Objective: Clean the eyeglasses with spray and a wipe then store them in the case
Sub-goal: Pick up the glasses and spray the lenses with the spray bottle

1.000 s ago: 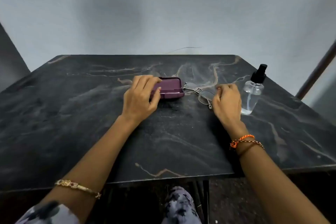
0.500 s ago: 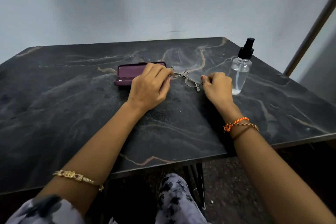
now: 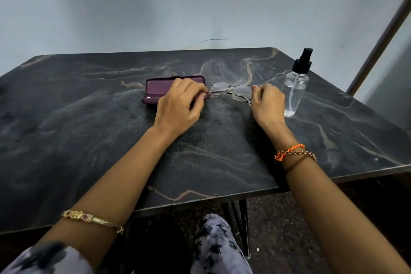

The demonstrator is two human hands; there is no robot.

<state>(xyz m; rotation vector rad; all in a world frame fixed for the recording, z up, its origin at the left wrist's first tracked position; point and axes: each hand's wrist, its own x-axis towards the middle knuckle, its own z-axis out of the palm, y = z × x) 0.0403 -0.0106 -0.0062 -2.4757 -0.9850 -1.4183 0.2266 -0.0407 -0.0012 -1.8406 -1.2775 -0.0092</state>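
Observation:
Thin metal-framed eyeglasses (image 3: 231,91) lie between my two hands near the far middle of the black marble table (image 3: 89,140). My left hand (image 3: 180,107) pinches the left end of the frame, and my right hand (image 3: 268,104) pinches the right end. A purple glasses case (image 3: 160,89) sits shut just behind my left hand, partly hidden by it. A clear spray bottle (image 3: 297,87) with a black pump top stands upright just right of my right hand. No wipe is visible.
A grey wall rises right behind the table's far edge. A slanted metal bar (image 3: 378,46) stands at the right beyond the bottle. The table's near edge (image 3: 200,200) is above my patterned-trousered knee (image 3: 218,242).
My left hand left the case and took hold of the left end of the eyeglasses. The glasses now sit squarer between both hands. The camera view shifted.

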